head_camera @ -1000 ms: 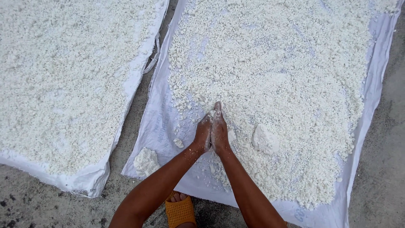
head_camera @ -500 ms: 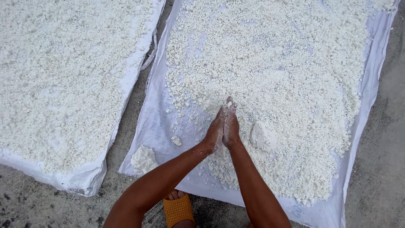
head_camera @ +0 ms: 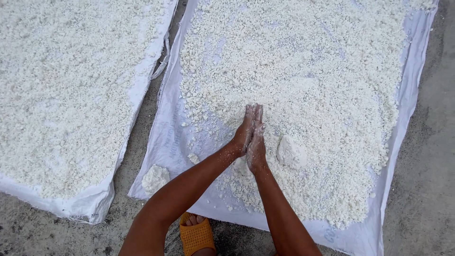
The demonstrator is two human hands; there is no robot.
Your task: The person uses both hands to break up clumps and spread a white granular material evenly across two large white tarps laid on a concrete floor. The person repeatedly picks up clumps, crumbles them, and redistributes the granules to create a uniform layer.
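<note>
Your left hand [head_camera: 243,132] and right hand [head_camera: 256,142] are pressed together palm to palm, fingers straight and pointing away from you, dusted white. They sit right over the white crumbly material [head_camera: 303,85] that covers the nearer white sheet [head_camera: 166,142], at the near-left part of that spread. Whether any crumbs are caught between your palms cannot be told, since the hands hide that spot.

Take the large white lump [head_camera: 290,151] as your landmark. Your hands are just to its left, close but not touching it. The crumbly layer reaches far beyond the lump and to its right, nearly to the sheet's right edge. To the left of the lump, past your hands, the sheet shows bare with only scattered crumbs. A smaller heap [head_camera: 155,178] lies well to the lump's left, at the sheet's near-left corner, apart from the main spread.

Farther left of the lump again, across a narrow strip of grey ground [head_camera: 137,142], a second white sheet [head_camera: 95,208] carries its own even layer of the same white crumbs. Below and left of the lump, off the sheet's near edge, your foot rests in an orange sandal [head_camera: 196,234] on the ground.
</note>
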